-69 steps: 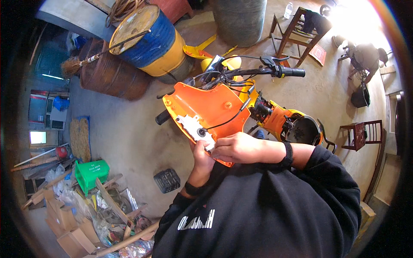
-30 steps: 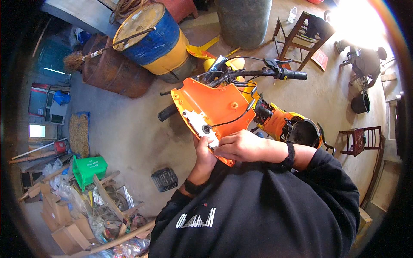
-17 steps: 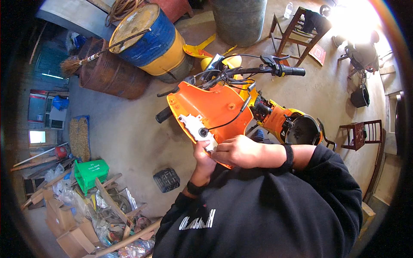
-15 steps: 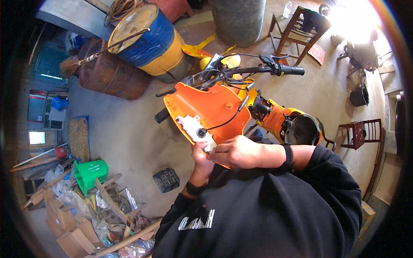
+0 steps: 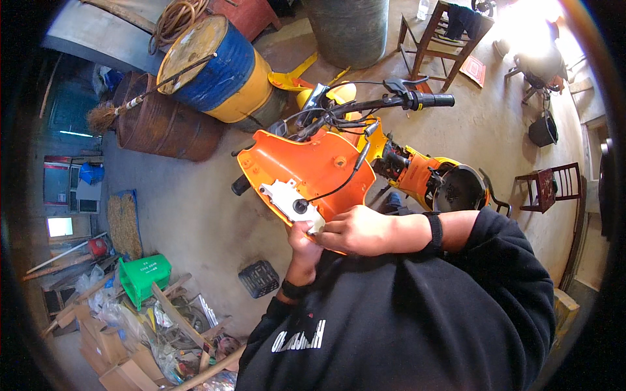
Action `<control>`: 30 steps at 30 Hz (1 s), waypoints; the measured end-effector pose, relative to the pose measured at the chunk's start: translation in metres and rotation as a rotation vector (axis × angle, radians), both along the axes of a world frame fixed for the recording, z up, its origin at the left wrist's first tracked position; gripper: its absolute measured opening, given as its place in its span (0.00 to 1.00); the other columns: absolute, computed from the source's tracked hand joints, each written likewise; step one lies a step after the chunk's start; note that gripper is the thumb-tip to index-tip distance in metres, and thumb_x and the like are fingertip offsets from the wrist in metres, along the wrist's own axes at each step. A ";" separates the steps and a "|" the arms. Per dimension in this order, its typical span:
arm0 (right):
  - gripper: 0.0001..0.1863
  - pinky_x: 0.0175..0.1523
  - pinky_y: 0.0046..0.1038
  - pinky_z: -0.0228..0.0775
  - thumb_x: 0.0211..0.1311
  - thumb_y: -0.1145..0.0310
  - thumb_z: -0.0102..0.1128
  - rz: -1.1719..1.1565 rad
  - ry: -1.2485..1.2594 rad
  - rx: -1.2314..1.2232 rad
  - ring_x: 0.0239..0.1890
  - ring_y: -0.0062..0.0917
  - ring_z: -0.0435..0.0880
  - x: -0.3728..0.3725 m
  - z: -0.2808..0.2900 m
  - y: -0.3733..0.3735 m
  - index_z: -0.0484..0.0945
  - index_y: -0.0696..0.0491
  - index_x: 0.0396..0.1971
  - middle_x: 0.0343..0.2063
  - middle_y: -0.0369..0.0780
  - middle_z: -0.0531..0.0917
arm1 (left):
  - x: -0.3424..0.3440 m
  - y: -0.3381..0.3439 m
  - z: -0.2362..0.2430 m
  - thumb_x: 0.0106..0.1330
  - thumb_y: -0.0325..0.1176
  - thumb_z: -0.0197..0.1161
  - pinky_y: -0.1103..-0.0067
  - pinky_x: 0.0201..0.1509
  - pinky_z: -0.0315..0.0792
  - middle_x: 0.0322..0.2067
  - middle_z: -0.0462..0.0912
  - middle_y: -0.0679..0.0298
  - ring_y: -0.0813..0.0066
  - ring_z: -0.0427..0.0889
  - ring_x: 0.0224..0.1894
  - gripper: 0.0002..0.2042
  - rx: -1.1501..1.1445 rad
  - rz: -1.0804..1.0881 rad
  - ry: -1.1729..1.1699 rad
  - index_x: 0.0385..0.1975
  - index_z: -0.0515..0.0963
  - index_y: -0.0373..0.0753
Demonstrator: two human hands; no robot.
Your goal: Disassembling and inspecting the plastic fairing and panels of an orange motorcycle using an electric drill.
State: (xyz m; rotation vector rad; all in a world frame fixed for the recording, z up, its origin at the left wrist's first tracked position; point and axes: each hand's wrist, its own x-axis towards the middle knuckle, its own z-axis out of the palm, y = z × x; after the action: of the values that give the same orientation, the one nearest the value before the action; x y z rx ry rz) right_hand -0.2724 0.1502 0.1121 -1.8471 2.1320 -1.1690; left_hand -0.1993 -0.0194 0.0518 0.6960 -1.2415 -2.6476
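Both hands grip an orange scooter body panel [image 5: 313,173]: the left hand [image 5: 304,240] closed under its lower edge, the right hand [image 5: 355,229] pinching its white fitting [image 5: 291,201]. The scooter's handlebar [image 5: 391,103] stands just behind; a blue-and-yellow drum [image 5: 215,68] lies beyond.

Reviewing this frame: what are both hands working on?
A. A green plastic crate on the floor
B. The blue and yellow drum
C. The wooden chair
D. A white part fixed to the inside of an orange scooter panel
D: the left hand and right hand meet at the white part mounted on the inner face of the orange panel, held up in front of the scooter.
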 end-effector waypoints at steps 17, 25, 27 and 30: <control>0.15 0.32 0.37 0.77 0.58 0.68 0.61 -0.050 -0.219 -0.090 0.23 0.37 0.82 -0.020 0.023 0.038 0.78 0.54 0.44 0.23 0.41 0.80 | -0.010 0.008 0.025 0.52 0.23 0.49 0.75 0.47 0.74 0.43 0.72 0.62 0.71 0.76 0.43 0.27 -0.094 0.053 -0.086 0.57 0.64 0.38; 0.11 0.39 0.30 0.77 0.65 0.69 0.57 -1.305 -0.561 -0.144 0.31 0.32 0.85 -0.072 -0.090 0.255 0.82 0.58 0.41 0.29 0.49 0.84 | 0.018 -0.005 0.022 0.52 0.31 0.51 0.78 0.25 0.72 0.27 0.76 0.62 0.72 0.75 0.23 0.17 -0.311 0.002 -0.244 0.42 0.74 0.33; 0.13 0.42 0.30 0.77 0.65 0.67 0.56 -1.569 -0.611 -0.062 0.32 0.31 0.86 -0.057 -0.133 0.329 0.82 0.59 0.42 0.29 0.48 0.86 | 0.006 0.010 0.026 0.50 0.31 0.51 0.77 0.28 0.73 0.30 0.75 0.61 0.70 0.76 0.26 0.19 -0.422 0.082 -0.226 0.43 0.73 0.33; 0.16 0.46 0.34 0.76 0.64 0.62 0.56 -1.759 -0.592 0.162 0.37 0.37 0.86 -0.019 -0.185 0.403 0.82 0.58 0.42 0.32 0.48 0.86 | 0.005 0.015 0.038 0.48 0.29 0.52 0.75 0.37 0.75 0.36 0.75 0.60 0.66 0.78 0.35 0.24 -0.475 0.156 -0.212 0.49 0.71 0.32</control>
State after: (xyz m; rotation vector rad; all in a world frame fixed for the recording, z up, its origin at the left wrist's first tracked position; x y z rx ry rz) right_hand -0.2917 0.5537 -0.0731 0.8680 2.8746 -1.1864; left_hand -0.1942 -0.0043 0.0900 0.9522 -1.7082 -2.0771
